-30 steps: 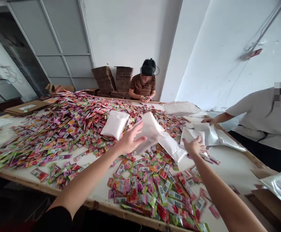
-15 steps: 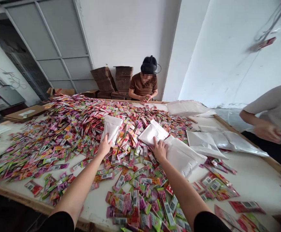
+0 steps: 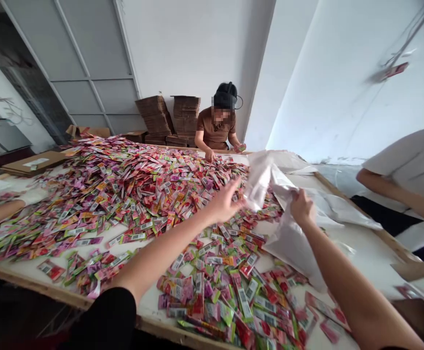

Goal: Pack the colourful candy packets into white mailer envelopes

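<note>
Ahead of you rises a plain white wall point(image 3: 182, 53), with a pillar point(image 3: 288, 63) to its right. The wall past that pillar looks bluish and scuffed low down; cables point(image 3: 412, 34) slant across its upper part near a small red fixture point(image 3: 397, 70). On your left, grey panels point(image 3: 73, 43) in a pale frame stand beside a dark doorway point(image 3: 18, 73). Two cardboard stacks point(image 3: 155, 119) stand at the far wall, the left one leaning. Your surface point(image 3: 364, 257) is white, edged in wood. The light reaching you is cool and soft, dimmer toward the left.
</note>
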`<move>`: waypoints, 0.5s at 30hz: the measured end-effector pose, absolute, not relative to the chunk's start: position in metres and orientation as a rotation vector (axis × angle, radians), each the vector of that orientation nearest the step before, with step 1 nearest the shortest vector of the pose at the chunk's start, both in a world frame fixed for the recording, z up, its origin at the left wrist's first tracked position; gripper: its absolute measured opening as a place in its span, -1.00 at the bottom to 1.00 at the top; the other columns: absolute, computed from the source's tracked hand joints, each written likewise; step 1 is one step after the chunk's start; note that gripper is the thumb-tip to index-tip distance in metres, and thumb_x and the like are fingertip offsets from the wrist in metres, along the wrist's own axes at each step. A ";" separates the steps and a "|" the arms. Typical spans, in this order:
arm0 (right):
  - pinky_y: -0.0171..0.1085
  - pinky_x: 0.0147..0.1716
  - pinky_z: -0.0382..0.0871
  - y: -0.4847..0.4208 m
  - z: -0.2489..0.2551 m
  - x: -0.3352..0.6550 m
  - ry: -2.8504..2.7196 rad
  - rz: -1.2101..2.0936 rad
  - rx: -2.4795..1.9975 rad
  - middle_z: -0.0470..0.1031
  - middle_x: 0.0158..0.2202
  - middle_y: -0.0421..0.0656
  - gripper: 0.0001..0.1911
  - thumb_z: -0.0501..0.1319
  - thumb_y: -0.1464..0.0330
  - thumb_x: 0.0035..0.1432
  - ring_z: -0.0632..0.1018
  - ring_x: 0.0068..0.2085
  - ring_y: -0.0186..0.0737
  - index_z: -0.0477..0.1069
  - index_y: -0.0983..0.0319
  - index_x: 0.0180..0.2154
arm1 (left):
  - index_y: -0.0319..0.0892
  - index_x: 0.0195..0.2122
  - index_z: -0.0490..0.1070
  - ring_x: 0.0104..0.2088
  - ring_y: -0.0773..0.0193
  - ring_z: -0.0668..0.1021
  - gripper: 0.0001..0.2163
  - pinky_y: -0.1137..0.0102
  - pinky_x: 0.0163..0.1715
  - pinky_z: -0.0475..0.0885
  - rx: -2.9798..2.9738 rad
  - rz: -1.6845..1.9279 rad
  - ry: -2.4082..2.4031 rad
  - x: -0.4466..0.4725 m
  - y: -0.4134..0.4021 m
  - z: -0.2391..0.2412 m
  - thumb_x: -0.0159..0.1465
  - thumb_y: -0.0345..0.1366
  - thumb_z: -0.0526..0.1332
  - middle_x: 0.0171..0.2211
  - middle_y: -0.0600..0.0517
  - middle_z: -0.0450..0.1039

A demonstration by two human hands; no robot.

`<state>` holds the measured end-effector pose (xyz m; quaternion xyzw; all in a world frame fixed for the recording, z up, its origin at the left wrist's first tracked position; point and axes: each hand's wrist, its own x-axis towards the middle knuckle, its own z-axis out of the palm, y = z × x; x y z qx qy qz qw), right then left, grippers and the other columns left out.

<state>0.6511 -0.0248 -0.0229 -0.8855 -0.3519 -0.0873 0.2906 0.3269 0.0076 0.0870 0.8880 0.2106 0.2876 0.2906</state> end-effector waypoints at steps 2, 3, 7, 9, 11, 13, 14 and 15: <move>-0.04 -0.32 0.18 -0.035 -0.007 0.672 -0.758 -0.154 -2.481 0.37 -0.20 0.27 -0.53 -0.03 0.24 0.14 0.41 -0.18 0.17 0.27 0.39 0.00 | 0.01 0.21 -0.05 0.18 0.05 0.15 -0.44 0.10 0.14 0.09 2.437 0.513 0.385 0.332 -0.025 0.074 0.19 -0.04 0.04 0.21 -0.01 0.02; 0.00 -0.29 0.16 -0.040 -0.002 0.678 -0.692 -0.172 -2.525 0.32 -0.14 0.33 -0.50 0.05 0.26 0.09 0.37 -0.12 0.24 0.24 0.41 0.02 | 0.03 0.18 0.02 0.16 0.00 0.18 -0.44 0.04 0.13 0.07 2.456 0.351 0.356 0.326 -0.038 0.060 0.16 -0.01 0.07 0.19 -0.03 0.09; 0.08 -0.13 0.05 -0.046 -0.005 0.656 -0.801 -0.552 -2.478 0.17 0.02 0.27 -0.44 0.11 0.33 0.02 0.21 0.03 0.26 0.16 0.35 0.08 | 0.05 0.14 0.13 0.18 -0.31 0.00 -0.28 -0.27 0.05 -0.12 2.265 -0.022 0.883 0.259 -0.074 -0.025 -0.05 0.17 0.16 0.20 -0.12 0.04; 0.07 -0.11 0.05 -0.034 -0.015 0.626 -1.082 -0.606 -2.366 0.23 -0.02 0.17 -0.54 0.06 0.31 0.07 0.23 0.01 0.19 0.23 0.29 0.03 | 0.03 0.16 0.09 0.19 -0.30 -0.18 -0.19 -0.27 0.05 -0.33 2.192 0.016 1.236 0.218 -0.082 -0.067 -0.12 0.22 0.17 0.22 -0.13 -0.03; 0.01 -0.11 0.10 -0.010 -0.027 0.590 -1.396 -0.478 -2.254 0.29 -0.07 0.09 -0.60 0.06 0.27 0.08 0.28 -0.04 0.10 0.30 0.24 -0.03 | 0.02 0.17 0.06 0.20 -0.26 -0.26 -0.18 -0.26 0.05 -0.36 2.151 0.085 1.528 0.183 -0.086 -0.097 -0.11 0.23 0.14 0.24 -0.13 -0.10; -0.07 -0.10 0.15 0.023 -0.041 0.556 -1.609 -0.217 -2.125 0.35 -0.10 0.01 -0.58 0.11 0.21 0.04 0.33 -0.07 0.02 0.32 0.20 -0.05 | 0.01 0.18 0.04 0.20 -0.27 -0.24 -0.20 -0.27 0.05 -0.28 2.046 0.165 1.737 0.158 -0.080 -0.114 -0.07 0.21 0.13 0.25 -0.13 -0.15; -0.12 -0.11 0.17 0.041 -0.048 0.541 -1.637 -0.046 -2.072 0.38 -0.12 -0.02 -0.56 0.14 0.18 0.01 0.35 -0.08 -0.02 0.33 0.19 -0.06 | -0.01 0.19 0.01 0.21 -0.26 -0.20 -0.20 -0.24 0.06 -0.22 1.995 0.229 1.793 0.148 -0.071 -0.118 -0.06 0.19 0.14 0.25 -0.13 -0.16; -0.17 -0.12 0.21 0.060 -0.056 0.528 -1.618 0.119 -2.031 0.40 -0.15 -0.05 -0.54 0.15 0.15 -0.01 0.38 -0.11 -0.06 0.34 0.20 -0.07 | -0.05 0.20 -0.01 0.21 -0.24 -0.15 -0.19 -0.19 0.08 -0.16 1.949 0.322 1.816 0.140 -0.059 -0.119 -0.04 0.18 0.14 0.25 -0.15 -0.14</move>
